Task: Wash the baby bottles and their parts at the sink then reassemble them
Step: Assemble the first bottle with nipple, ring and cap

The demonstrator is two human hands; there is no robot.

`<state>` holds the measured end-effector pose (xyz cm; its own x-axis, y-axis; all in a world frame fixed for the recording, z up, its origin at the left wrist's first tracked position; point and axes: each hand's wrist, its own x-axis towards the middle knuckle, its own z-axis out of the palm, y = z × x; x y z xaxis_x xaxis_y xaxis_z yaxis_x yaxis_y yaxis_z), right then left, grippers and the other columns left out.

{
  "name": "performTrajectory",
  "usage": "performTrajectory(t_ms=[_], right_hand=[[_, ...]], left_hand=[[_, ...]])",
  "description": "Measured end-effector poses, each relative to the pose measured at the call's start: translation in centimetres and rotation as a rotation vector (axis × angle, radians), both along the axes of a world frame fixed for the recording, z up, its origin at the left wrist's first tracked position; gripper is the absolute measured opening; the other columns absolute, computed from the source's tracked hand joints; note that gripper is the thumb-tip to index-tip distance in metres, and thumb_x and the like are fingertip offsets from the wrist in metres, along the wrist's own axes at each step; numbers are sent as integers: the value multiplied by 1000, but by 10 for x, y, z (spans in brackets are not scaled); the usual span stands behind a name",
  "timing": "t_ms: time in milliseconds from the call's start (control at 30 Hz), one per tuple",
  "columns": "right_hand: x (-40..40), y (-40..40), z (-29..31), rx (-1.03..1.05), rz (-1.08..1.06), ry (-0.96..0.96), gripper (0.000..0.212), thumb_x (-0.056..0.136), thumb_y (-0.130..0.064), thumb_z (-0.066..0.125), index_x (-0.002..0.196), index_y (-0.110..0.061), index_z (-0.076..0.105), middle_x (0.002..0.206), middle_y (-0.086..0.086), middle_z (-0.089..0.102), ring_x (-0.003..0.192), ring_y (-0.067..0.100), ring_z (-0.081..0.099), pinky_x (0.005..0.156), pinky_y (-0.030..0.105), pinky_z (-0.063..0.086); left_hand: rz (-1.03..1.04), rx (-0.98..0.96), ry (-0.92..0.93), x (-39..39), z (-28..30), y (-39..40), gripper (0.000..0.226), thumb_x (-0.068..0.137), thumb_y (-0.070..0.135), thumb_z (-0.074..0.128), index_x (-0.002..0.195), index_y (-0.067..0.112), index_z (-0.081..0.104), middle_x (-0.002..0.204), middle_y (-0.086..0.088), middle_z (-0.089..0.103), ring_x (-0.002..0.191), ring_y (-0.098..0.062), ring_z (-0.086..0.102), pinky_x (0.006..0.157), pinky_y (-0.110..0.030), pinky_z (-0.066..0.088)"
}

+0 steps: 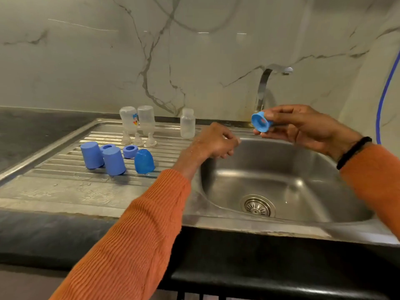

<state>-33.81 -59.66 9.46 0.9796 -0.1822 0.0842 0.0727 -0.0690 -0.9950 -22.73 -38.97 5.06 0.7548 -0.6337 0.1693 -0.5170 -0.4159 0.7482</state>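
Blue plastic, smooth and flared like a small funnel, the collar ring [261,121] sits pinched in the fingertips of the right hand [303,126], its wide mouth facing left and a speck of red showing inside. That hand hovers above the back rim of the brushed steel sink [303,191], just in front of the curved chrome tap [265,87]. A black band circles its wrist above a ribbed orange sleeve.

Left of the grip and lower, the left hand [216,141] hangs over the basin's left edge with fingers loosely curled, holding nothing. Open air lies between the two hands, and the deep basin with its round drain strainer [257,206] lies below them.

Farther left of the grip, on the ridged steel drainboard [54,169], stand three translucent bottles [187,123], two of them upside down. Three clear soft teats [138,139] stand in front of the upturned pair. Nearer still are three blue caps [114,160], mouths down, and two more blue rings [130,151]. Veined marble backs the counter.
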Motion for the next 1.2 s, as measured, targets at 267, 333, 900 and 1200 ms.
performTrajectory(t_ms=[267,333,900,1200], right_hand=[[11,-60,-62,-1103,-472,285,19,79,-24,89,70,-14,76,78,9,77,68,19,67,65,28,51],[5,-58,-34,-628,-389,92,18,79,-17,88,93,-9,80,91,13,79,82,21,74,79,34,62],[9,-43,-88,-1185,-396,490,13,83,-10,83,79,-6,72,76,12,72,68,18,66,59,25,46],[23,9,-51,-445,-195,178,41,75,-24,90,99,4,72,83,15,79,79,23,78,69,27,62]], left_hand=[[61,348,-294,-8,-37,-22,22,92,48,69,100,30,79,105,3,77,98,-17,71,91,-30,55],[51,275,-291,-1,-40,-21,20,91,44,72,99,28,79,102,3,77,93,-14,70,93,-34,57],[-91,152,-226,8,-36,-15,55,87,32,80,138,27,59,116,-1,70,103,-14,67,99,-33,53],[-181,-77,-93,8,-36,-24,46,85,43,81,126,24,71,118,3,73,106,-8,67,87,-18,51]])
